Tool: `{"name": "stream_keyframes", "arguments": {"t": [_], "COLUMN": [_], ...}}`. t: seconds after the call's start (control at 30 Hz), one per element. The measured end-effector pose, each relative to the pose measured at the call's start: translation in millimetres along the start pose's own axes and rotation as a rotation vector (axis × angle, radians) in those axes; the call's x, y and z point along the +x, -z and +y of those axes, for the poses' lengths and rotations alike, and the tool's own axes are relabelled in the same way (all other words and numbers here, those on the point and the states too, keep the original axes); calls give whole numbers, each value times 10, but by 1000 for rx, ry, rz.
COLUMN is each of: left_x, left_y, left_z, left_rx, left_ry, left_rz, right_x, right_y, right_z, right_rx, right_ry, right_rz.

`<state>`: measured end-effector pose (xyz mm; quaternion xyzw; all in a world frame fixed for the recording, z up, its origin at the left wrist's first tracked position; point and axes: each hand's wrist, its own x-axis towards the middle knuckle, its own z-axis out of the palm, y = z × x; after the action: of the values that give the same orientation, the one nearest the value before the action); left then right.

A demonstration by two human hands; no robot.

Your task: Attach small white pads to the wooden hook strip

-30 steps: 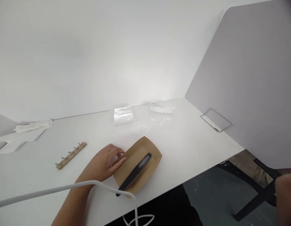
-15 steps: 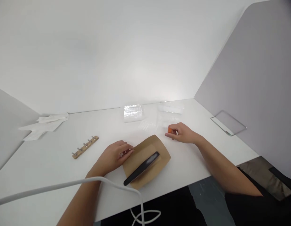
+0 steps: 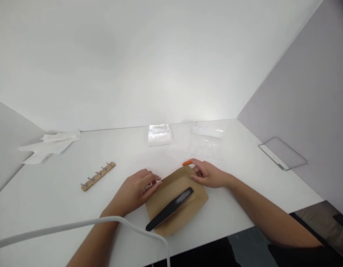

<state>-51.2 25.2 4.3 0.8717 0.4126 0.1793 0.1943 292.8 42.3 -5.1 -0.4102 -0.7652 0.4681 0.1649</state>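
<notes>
White worktop bounded by a grey panel at its right edge. Brown tray placed near the front edge, long axis slanted from front-left to back-right. Left hand laid at the tray's left rim, fingers loosely bent, gap seen between thumb and fingers; firm grip or light touch cannot be told. Right hand held at the tray's back-right end, half open: index finger stretched out leftward past the rim, thumb over the tray; whether the rim is pinched cannot be told. White cable seen in front of the left arm. White paper crumpled in the back-left corner. Clear plastic and a wrapped pack left by the back edge. Wire frame set at the right edge. Black bar laid lengthwise on the tray, one end pointed back-right, the other overhanging the tray's front-left end. Hook rack placed left of the left hand, slanted likewise. Orange cap worn on the right index fingertip.
</notes>
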Motion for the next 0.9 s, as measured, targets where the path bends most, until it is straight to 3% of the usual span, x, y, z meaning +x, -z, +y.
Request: {"name": "stream_keyframes", "arguments": {"t": [0.23,0.33,0.4,0.57,0.7,0.9], "left_x": [-30,-47,-63,-103,-68,14], "left_y": [22,37,40,30,-11,-266], "left_z": [-56,-70,-81,-54,100,309], "left_rx": [16,21,11,3,26,94], "left_ry": [229,321,308,134,-107,-272], "left_rz": [297,396,396,181,20,-255], "right_x": [-105,-154,-167,-150,-131,-123], "right_y": [129,237,306,419,447,484], "right_z": [50,124,175,301,411,523], "right_rx": [206,302,380,555,578,596], "right_ry": [-46,-70,-71,-70,-72,-92], "right_rz": [122,259,378,632,795,971]}}
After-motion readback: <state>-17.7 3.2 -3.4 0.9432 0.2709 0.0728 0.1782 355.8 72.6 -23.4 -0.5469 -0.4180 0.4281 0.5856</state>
